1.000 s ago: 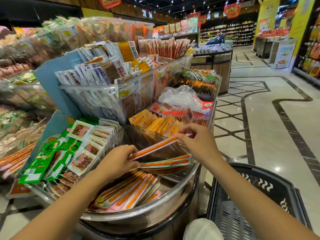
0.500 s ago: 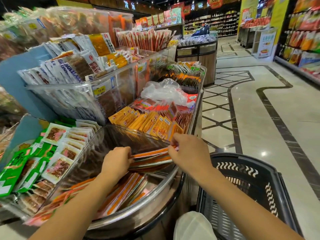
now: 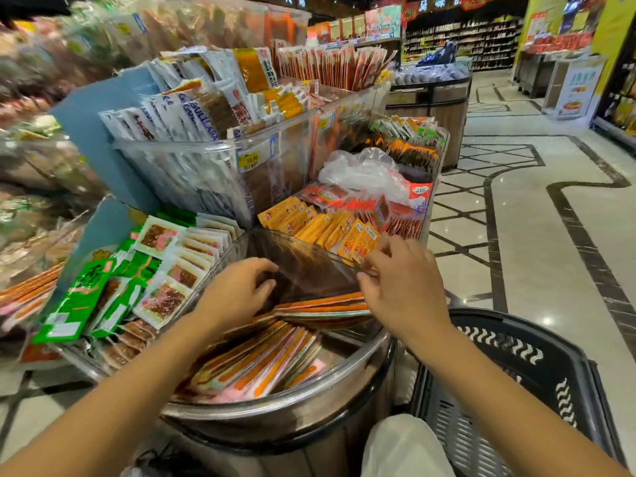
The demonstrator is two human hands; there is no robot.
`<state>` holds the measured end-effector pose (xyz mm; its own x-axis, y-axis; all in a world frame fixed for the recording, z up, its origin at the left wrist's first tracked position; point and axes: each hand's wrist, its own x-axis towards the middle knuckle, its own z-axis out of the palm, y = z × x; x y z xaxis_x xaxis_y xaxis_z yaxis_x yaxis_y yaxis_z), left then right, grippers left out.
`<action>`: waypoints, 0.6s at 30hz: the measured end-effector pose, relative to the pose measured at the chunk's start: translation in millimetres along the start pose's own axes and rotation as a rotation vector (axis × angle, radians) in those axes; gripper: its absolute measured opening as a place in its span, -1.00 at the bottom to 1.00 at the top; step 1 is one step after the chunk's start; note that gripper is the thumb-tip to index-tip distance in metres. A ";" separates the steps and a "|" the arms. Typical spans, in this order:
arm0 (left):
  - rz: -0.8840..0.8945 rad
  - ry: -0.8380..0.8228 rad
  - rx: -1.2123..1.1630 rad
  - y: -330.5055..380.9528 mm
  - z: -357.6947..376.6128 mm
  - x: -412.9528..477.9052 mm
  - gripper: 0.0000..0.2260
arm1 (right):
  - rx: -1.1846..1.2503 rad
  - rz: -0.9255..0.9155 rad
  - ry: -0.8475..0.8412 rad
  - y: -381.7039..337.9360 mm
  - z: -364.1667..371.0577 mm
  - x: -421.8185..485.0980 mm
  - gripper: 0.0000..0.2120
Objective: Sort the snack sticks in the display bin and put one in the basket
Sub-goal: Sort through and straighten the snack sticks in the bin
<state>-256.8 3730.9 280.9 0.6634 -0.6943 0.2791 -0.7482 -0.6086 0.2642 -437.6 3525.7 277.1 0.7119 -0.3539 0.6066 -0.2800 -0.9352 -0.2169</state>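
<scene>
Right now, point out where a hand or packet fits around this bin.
Free: the basket floor, bare mesh inside its rim; a steel strip of the bin between snack sticks and rim. Crowded: yellow packets and rows behind.

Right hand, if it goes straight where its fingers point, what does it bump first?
Probably the yellow snack packets just ahead of the right hand, unless the clear bin wall comes first.

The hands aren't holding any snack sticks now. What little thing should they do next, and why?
Probably the right hand should dip down and pinch the top stick of the neat stack just below it. Both it and the left hand hover with nothing in them, and the black basket beside the bin shows no stick inside yet.
</scene>
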 end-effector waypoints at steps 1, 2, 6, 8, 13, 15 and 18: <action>0.025 0.073 0.012 -7.2 -11.5 -4.3 -0.76 | 0.047 -0.035 0.005 -8.2 0.6 1.1 -0.88; 0.050 0.146 0.035 -15.4 -21.8 -9.2 -0.78 | 0.102 -0.073 0.002 -17.4 2.1 2.2 -0.90; 0.130 0.372 0.115 -44.4 -46.9 -32.9 -0.83 | 0.275 -0.225 -0.155 -55.3 17.4 4.8 -0.95; 0.162 0.374 0.144 -56.4 -46.9 -40.6 -0.82 | 0.332 -0.281 -0.293 -72.1 28.0 4.4 -0.92; 0.075 0.219 0.106 -75.6 -30.0 -52.4 -0.61 | 0.444 -0.357 -0.572 -104.8 46.8 -0.2 -0.79; 0.063 0.211 0.110 -77.0 -25.9 -53.5 -0.58 | 0.430 -0.414 -0.648 -115.3 51.9 -1.8 -0.72; 0.051 0.228 0.094 -76.8 -25.5 -53.0 -0.58 | 0.394 -0.510 -0.699 -123.8 58.6 -4.6 -0.62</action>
<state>-234.2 3824.3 269.3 0.6023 -0.6270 0.4941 -0.7719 -0.6153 0.1601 -368.5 3642.2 256.4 0.9482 0.2890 0.1319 0.3175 -0.8723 -0.3719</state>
